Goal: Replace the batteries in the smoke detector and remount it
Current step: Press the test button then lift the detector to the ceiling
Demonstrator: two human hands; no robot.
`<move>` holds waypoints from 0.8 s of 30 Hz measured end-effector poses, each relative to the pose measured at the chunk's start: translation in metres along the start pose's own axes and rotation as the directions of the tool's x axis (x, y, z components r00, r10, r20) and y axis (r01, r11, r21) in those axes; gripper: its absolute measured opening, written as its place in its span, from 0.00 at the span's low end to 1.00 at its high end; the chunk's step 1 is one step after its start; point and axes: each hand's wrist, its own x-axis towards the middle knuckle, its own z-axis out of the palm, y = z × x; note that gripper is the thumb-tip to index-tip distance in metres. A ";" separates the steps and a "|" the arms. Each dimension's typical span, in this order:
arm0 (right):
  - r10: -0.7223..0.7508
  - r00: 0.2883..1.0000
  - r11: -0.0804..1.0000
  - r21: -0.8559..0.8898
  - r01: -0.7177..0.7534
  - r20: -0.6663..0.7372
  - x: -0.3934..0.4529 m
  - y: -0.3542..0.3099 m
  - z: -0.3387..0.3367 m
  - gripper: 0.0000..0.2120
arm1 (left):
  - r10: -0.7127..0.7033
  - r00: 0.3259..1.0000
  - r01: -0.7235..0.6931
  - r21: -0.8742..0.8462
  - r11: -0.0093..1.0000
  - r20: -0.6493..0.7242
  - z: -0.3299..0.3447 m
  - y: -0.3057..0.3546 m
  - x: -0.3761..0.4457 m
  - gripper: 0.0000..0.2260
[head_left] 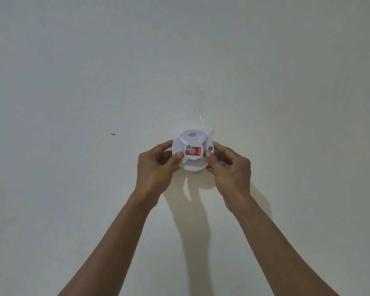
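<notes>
A round white smoke detector [192, 140] sits against a plain white surface at the middle of the view. It has a red and white sticker at its centre and a small wave symbol near its top edge. My left hand [156, 167] grips its left rim, thumb on the front face. My right hand [228, 167] grips its right rim, thumb beside the sticker. Both arms reach up from the bottom of the view. The detector's back and any mount behind it are hidden.
The white surface [73, 82] fills the whole view. Strips of clear tape [198, 110] cling to it just above the detector. A small orange mark [113, 134] lies to the left. My arms' shadows fall below the detector.
</notes>
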 end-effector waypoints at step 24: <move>-0.084 0.996 0.993 -0.085 0.081 -0.023 0.000 0.007 0.003 0.16 | -0.058 0.987 0.064 0.037 0.997 -0.148 -0.001 -0.014 0.003 0.18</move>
